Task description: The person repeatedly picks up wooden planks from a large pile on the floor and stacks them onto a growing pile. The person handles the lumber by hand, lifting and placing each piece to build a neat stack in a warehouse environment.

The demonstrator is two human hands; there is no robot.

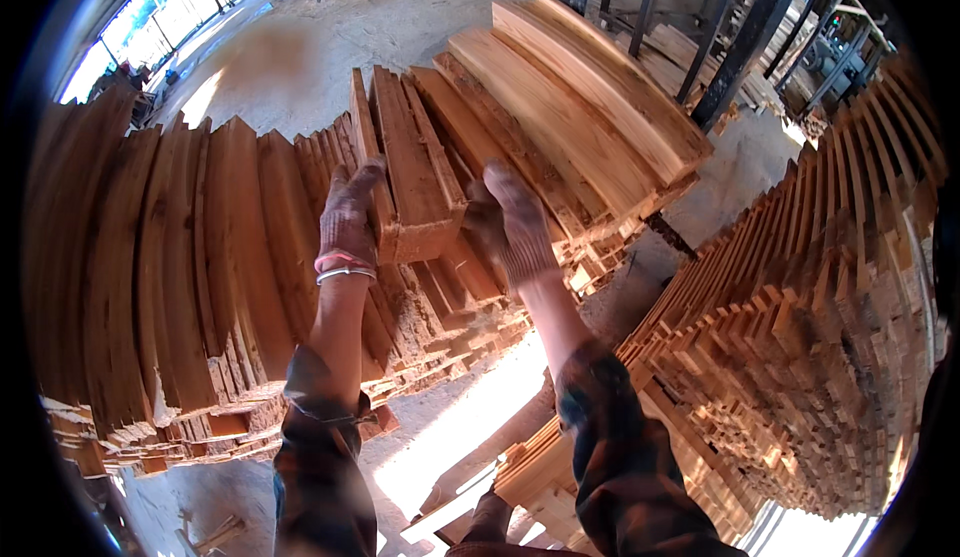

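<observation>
A short stack of brown wooden planks (415,182) sits between my two gloved hands, its sawn ends facing me. My left hand (348,217) is closed against the stack's left side, with a pink band and a metal bangle at the wrist. Against the right side presses my right hand (512,219), thumb upward and fingers curled in shadow at the planks' edge. Under and around this stack lies a long pile of boards (235,247). To the right of my right hand, paler thick planks (570,117) rest on top of the pile.
At the right stands another tall pile of stacked boards (780,357). Dark metal posts (750,47) rise behind the planks at the upper right. More pale boards (540,477) lie low, near my right forearm. Beyond the pile stretches a dusty floor (400,27).
</observation>
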